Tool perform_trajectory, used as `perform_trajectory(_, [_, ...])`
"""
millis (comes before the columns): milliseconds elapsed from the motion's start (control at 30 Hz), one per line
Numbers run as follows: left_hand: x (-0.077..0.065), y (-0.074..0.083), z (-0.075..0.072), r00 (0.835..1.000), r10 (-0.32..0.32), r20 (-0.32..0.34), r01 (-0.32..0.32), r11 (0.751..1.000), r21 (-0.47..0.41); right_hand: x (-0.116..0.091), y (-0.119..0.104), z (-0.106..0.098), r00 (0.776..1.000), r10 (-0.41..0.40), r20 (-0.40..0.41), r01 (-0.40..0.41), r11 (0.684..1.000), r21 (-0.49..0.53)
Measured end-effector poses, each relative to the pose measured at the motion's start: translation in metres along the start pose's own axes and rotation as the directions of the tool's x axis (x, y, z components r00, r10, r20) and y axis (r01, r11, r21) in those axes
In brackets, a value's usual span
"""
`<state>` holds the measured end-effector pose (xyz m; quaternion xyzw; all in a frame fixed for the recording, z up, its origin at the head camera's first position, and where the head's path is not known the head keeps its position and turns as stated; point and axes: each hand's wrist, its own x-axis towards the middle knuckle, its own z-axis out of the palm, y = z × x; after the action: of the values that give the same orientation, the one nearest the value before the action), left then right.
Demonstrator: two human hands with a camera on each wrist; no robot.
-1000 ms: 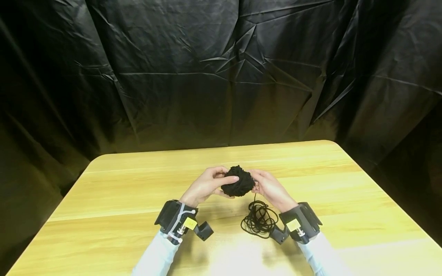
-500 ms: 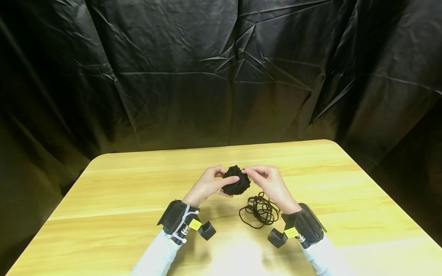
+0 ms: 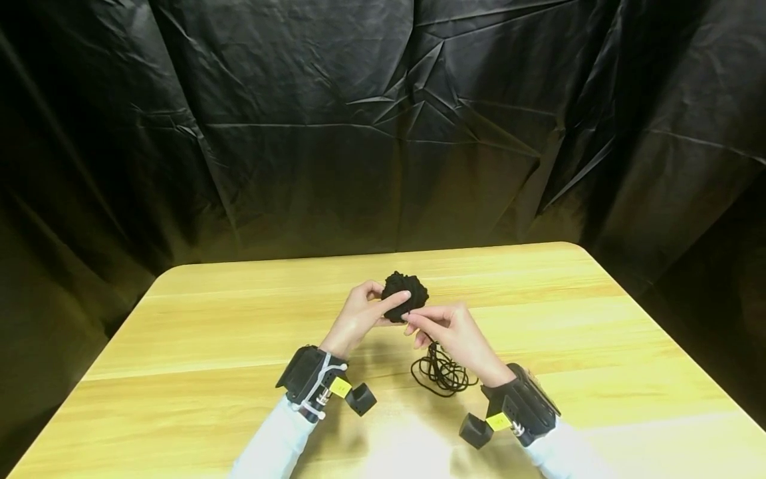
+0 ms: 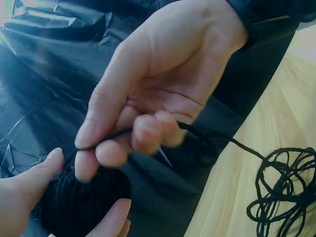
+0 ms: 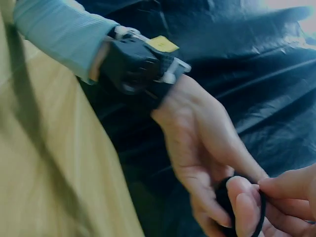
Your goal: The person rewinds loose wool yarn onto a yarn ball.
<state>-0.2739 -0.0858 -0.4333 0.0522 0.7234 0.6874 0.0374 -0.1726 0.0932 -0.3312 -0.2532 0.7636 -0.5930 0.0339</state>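
A ball of black yarn point(image 3: 414, 287) is held up over the table by my left hand point(image 3: 356, 316), thumb across its near face and fingers behind. My right hand point(image 3: 455, 332) is at the ball's lower right edge. Its thumb and forefinger pinch a black strand, seen clearly in the left wrist view, where the right hand point(image 4: 153, 64) is in front of the ball point(image 4: 81, 202). From those fingers the strand runs down to a loose tangle of yarn point(image 3: 441, 376) on the table. The right wrist view shows the strand point(image 5: 262, 210) curving past the left hand's fingertips.
The pale wooden table point(image 3: 209, 346) has rounded far corners. Behind it hangs a creased black sheet point(image 3: 299, 166). Each wrist carries a black strapped camera mount, the left one point(image 3: 314, 382) and the right one point(image 3: 520, 402); the loose yarn lies between the two.
My right hand has gone from the ball's right side over its upper right to its lower right, carrying the strand. The ball has shifted slightly up and away in my left hand.
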Motion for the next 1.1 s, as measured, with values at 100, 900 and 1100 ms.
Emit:
perform_trajectory(100, [0.004, -0.005, 0.000, 1.000, 0.003, -0.003, -0.003, 0.998, -0.057, -0.001, 0.004, 0.005, 0.999, -0.022, 0.047, 0.024, 0.999, -0.031])
perform_trajectory(900, [-0.072, 0.105, 0.005, 0.967, -0.070, 0.245, 0.095, 0.991, -0.095, 0.012, 0.051, -0.014, 0.925, 0.230, 0.302, -0.331, 0.878, 0.345])
perform_trajectory(1100, [-0.074, 0.106, 0.003, 0.944, -0.059, 0.323, 0.100, 0.989, -0.113, 0.014, 0.046, -0.020, 0.939, 0.220, 0.264, -0.325, 0.817, 0.476])
